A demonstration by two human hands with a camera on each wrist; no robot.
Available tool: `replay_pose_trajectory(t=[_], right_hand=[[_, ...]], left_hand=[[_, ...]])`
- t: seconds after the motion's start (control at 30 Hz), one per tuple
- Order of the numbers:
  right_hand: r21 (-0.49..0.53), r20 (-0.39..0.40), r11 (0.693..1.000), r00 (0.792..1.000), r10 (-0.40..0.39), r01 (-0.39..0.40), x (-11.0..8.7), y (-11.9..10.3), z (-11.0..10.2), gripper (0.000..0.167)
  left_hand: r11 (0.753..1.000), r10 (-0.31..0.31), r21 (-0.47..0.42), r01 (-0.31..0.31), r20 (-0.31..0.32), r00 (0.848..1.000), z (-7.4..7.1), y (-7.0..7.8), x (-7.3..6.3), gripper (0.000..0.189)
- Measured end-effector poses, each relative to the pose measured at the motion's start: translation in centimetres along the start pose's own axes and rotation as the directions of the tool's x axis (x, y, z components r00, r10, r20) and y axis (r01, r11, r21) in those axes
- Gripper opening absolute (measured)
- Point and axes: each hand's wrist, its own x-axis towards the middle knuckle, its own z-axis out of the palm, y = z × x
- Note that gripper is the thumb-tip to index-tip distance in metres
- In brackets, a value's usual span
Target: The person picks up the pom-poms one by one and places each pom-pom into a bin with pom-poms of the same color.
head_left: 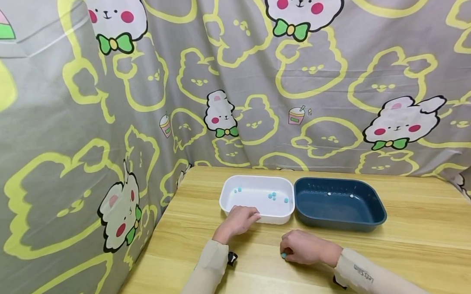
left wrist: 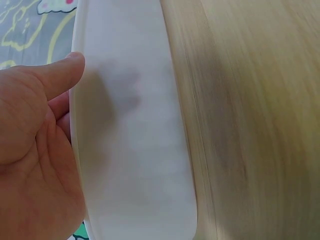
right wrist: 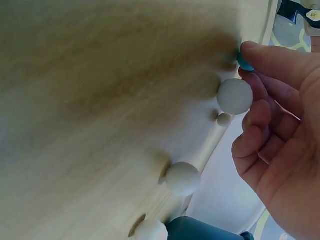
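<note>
My left hand holds the near rim of the white bin; in the left wrist view the thumb lies at the rim and the fingers are behind the wall. Several small light-blue balls lie in this bin. Lower on the table, my right hand pinches a small blue ball between thumb and index finger. The right wrist view shows the same blue ball, with larger white balls and a tiny one on the table near the hand.
A dark blue bin stands against the right side of the white one, with two small white balls inside. Both rest on a wood-grain table. A patterned grey curtain hangs behind the table and along its left side.
</note>
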Motion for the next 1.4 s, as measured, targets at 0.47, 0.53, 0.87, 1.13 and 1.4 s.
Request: replay_pose_trajectory(t=[0.47,0.53,0.87,1.13,1.4], right_hand=[[0.012,-0.052,1.0,0.999,-0.006,0.007,-0.2,-0.3,-0.4,0.009],[0.017,-0.053,1.0,0.999,0.007,-0.006,-0.2,-0.3,-0.6,0.008],[0.056,-0.096,0.998,0.995,0.005,0.001,-0.4,0.1,-0.9,0.008],[0.108,-0.121,0.994,0.992,0.044,-0.031,-0.3,0.2,-1.2,0.011],[0.192,-0.136,0.979,0.986,0.095,-0.068,-0.7,0.0,-2.0,0.011]], left_hand=[[1.0,-0.006,0.011,0.006,0.012,1.0,0.1,-0.1,0.1,0.024],[1.0,-0.007,0.011,0.007,0.014,1.0,0.0,0.0,0.0,0.024],[1.0,-0.004,0.017,0.004,0.011,1.0,0.1,0.0,0.0,0.024],[1.0,-0.01,0.011,0.01,0.014,1.0,0.1,0.0,0.1,0.023],[1.0,-0.005,0.007,0.004,0.013,1.0,-0.1,0.0,0.0,0.023]])
